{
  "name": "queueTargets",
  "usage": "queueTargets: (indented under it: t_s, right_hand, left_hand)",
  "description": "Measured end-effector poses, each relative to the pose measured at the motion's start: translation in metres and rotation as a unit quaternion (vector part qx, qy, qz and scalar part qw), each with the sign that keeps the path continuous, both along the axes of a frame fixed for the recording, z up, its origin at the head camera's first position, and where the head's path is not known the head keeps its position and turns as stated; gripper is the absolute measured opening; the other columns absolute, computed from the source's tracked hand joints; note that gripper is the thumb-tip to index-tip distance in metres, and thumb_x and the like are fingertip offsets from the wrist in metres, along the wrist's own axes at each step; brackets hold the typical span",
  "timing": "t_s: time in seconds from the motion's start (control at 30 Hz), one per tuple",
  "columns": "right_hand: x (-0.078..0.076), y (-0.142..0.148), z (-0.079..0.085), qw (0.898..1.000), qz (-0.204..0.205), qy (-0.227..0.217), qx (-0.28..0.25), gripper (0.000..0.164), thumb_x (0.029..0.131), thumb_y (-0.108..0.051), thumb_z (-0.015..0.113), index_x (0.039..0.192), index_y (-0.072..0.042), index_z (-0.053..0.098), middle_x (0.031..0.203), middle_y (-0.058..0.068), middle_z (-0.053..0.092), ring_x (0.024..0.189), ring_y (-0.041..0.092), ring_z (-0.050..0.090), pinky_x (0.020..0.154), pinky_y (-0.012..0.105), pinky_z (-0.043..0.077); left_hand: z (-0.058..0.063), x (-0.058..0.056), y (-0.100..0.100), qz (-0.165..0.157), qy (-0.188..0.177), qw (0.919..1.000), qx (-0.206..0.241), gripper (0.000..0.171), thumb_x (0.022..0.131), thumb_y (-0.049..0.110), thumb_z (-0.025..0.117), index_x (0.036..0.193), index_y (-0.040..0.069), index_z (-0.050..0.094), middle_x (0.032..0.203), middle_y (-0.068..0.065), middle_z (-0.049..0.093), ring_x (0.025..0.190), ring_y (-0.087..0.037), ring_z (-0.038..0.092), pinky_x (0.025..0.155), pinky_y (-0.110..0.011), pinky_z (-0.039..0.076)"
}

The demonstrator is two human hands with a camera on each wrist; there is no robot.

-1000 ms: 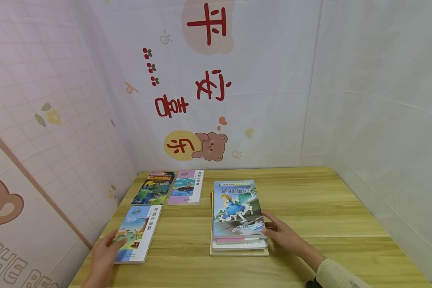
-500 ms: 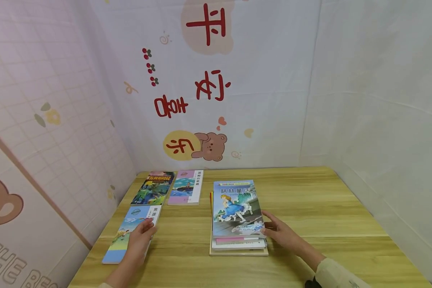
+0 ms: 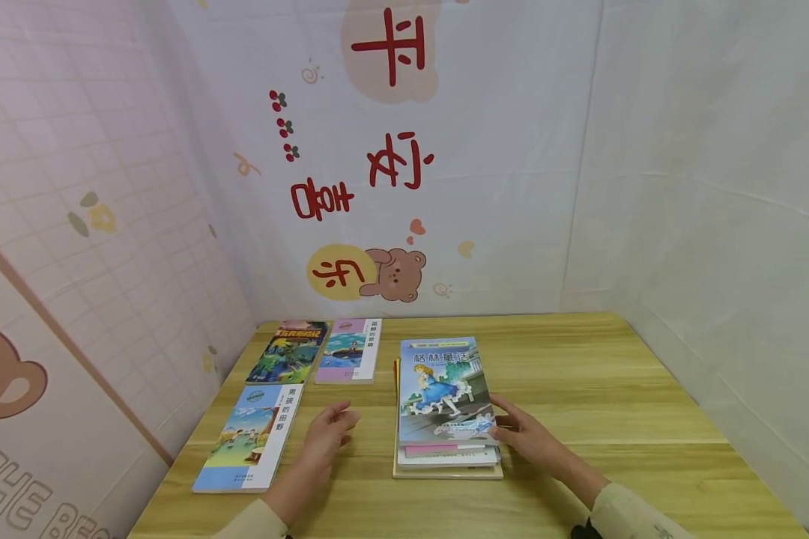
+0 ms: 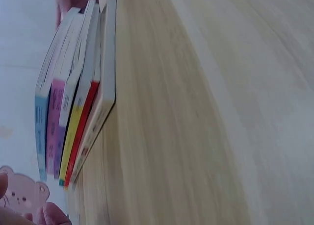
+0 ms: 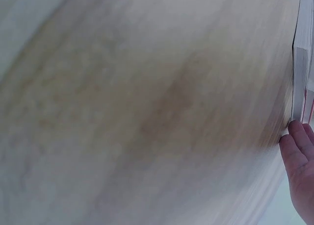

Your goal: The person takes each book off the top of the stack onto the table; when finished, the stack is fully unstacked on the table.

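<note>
Books (image 3: pixel 447 400) touch the relaxed right grip (image 3: pixel 524 438); left grip (image 3: pixel 326 436) hangs loosely curled.

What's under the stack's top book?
Other books: purple spines, a yellow spine, a red spine and a pale bottom book. Their front covers are mostly hidden.

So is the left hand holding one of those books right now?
No, the left hand holds nothing: in the head view, bare tabletop shows between its fingers and the stack of books.
</note>
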State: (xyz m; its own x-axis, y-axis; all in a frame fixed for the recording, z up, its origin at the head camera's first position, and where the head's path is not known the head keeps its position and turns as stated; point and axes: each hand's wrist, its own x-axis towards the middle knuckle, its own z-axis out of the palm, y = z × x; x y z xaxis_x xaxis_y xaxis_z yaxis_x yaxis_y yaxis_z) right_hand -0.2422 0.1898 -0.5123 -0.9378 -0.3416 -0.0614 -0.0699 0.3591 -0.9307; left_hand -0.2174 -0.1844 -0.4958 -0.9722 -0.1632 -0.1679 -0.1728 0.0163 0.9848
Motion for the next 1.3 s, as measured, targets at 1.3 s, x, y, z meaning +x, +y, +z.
queueTargets:
  t_s: [1.3]
  right_hand:
    - [0.006,-0.004,-0.001,0.998,0.02,0.052,0.002,0.057,0.1,-0.015,0.06,0.149,0.004,0.039,0.136,0.037,0.047,0.126,0.05,0.048,0.101,0.057,0.042]
  left_hand:
    - [-0.014,-0.006,0.057,-0.08,-0.001,0.9966,0.015,0.057,0.091,0.012,0.072,0.135,-0.015,0.048,0.119,-0.017,0.063,0.087,-0.014,0.06,0.075,-0.037,0.05]
